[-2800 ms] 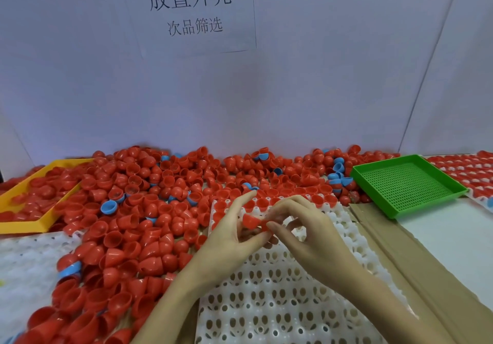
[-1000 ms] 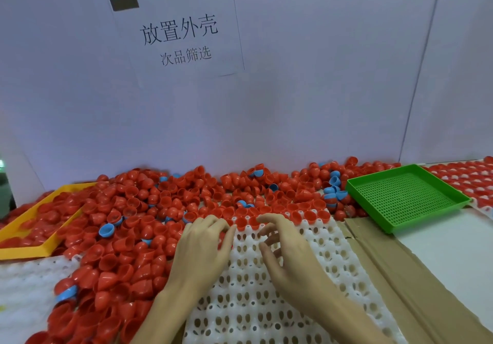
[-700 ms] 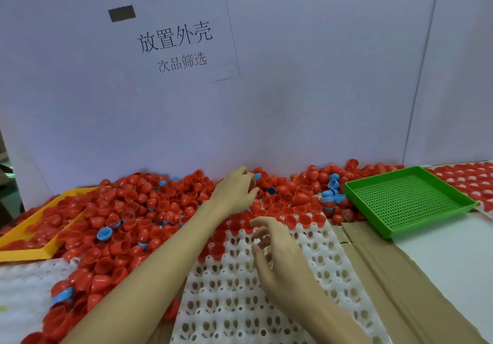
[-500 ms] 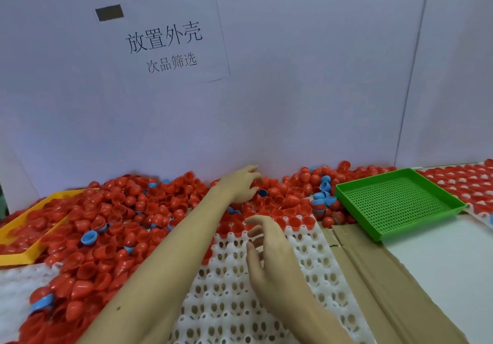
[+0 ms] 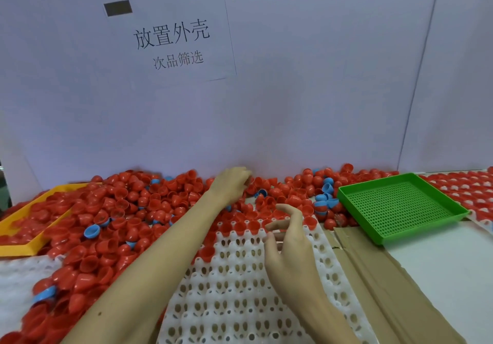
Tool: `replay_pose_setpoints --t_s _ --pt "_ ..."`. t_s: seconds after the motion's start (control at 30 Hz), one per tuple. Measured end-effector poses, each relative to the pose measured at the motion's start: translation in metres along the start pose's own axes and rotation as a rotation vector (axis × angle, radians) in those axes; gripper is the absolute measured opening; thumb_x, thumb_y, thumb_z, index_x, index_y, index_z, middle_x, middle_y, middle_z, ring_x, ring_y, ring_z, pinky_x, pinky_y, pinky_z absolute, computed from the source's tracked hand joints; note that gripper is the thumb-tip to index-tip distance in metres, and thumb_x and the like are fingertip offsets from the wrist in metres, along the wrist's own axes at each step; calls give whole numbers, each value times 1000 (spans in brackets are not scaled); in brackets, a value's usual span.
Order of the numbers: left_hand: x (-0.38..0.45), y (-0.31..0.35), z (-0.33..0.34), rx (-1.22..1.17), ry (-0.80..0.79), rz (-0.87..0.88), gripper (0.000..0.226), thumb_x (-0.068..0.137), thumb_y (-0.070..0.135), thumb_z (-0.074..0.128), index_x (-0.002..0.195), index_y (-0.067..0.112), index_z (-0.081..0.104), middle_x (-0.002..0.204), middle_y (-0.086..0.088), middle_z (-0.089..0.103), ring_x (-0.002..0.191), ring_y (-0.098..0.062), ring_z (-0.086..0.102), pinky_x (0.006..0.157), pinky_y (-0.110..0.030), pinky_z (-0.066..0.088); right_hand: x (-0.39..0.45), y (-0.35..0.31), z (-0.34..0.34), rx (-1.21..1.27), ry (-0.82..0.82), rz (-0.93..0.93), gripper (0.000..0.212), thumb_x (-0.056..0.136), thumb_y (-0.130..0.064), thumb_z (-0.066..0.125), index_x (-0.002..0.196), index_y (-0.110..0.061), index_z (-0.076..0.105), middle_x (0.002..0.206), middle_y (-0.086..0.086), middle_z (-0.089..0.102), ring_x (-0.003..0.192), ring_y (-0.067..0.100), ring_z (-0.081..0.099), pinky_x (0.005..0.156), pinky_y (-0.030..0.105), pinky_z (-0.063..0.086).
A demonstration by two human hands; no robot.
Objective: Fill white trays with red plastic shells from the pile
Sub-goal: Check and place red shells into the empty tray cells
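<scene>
A wide pile of red plastic shells (image 5: 128, 210) covers the table's back and left. The white tray (image 5: 240, 290) lies in front of me; red shells (image 5: 240, 226) sit in its far row and one more a little nearer. My left hand (image 5: 230, 186) reaches far back into the pile by the wall, fingers curved down among the shells; what they hold is hidden. My right hand (image 5: 288, 245) hovers over the tray's far part with loosely curled fingers and holds nothing.
A green perforated tray (image 5: 400, 207) stands at the right, with a tray of red shells (image 5: 466, 186) behind it. A yellow tray (image 5: 24, 247) holds shells at far left. Blue shells (image 5: 92, 231) are mixed into the pile. Cardboard (image 5: 373, 277) lies right of the white tray.
My left hand left the tray's edge and stretched back into the pile near the wall, then curled its fingers down. My right hand stayed over the tray.
</scene>
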State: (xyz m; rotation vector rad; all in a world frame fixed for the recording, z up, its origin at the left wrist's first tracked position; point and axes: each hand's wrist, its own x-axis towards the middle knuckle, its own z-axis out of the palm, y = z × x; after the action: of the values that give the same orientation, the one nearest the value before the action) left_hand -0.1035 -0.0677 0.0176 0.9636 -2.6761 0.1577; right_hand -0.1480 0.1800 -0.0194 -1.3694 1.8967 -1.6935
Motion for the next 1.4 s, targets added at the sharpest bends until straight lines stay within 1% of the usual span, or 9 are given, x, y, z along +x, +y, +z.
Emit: replay_pose_setpoints --t_s 0.1,0.2,0.33,0.47,0.6,0.77,1.0,1.17,1.4 --pt "-31 4 -23 -371 193 -20 28 96 10 67 122 17 59 125 1 63 104 -17 64 93 -32 52 5 -1 -7 56 5 46 46 101 -5 56 133 -36 42 105 -9 63 88 0 65 68 27 60" --pt "-89 21 -37 -784 229 -46 48 91 20 78 127 30 48 125 11 57 102 -9 67 92 -28 58 12 -5 -17 207 -4 114 43 99 -4 62 127 -34 52 107 -5 68 88 3 70 67 25 62" --pt "-172 43 -38 -976 320 -52 57 91 20 81 132 40 48 120 17 63 113 -5 69 94 -16 54 13 -12 -26 234 -329 26 48 99 -18 69 136 -45 54 124 -14 65 110 -2 67 89 25 60" --pt "-216 49 -38 -1025 392 -122 59 91 16 81 134 40 48 121 15 65 120 -7 66 99 -16 51 7 -17 -24 156 -388 -83 55 99 -21 70 146 -42 50 125 -15 66 113 4 68 89 28 61" --pt "-225 47 -38 -1046 372 -111 59 92 13 79 135 37 48 124 11 65 125 -10 64 104 -16 48 3 -17 -20 -38 -446 -158 49 97 -21 73 138 -43 58 132 -22 62 113 -3 65 88 28 61" --pt "-229 43 -35 -1100 331 -87 55 93 8 76 136 33 51 124 7 68 127 -18 63 108 -21 47 6 -12 -20 -29 -431 -168 32 91 -27 79 119 -37 68 118 -25 70 112 -3 67 90 27 61" --pt "-230 45 -33 -1092 365 -60 50 93 15 79 134 30 55 127 6 67 128 -19 63 106 -23 50 5 -9 -15 64 -412 -171 32 86 -24 84 114 -26 68 111 -13 75 106 7 73 88 31 62" --pt "-231 46 -33 -1059 459 -97 35 94 22 79 122 31 60 123 5 68 117 -22 69 98 -29 57 2 -13 -14 86 -376 -209 32 87 -23 85 112 -31 65 112 -15 73 106 9 72 84 28 61" --pt "-231 50 -36 -1050 427 -156 10 103 37 65 110 30 63 99 9 73 97 -15 73 83 -18 54 -1 -16 -14 173 -413 -180 36 92 -34 78 124 -40 64 105 -8 69 100 17 72 79 29 61"
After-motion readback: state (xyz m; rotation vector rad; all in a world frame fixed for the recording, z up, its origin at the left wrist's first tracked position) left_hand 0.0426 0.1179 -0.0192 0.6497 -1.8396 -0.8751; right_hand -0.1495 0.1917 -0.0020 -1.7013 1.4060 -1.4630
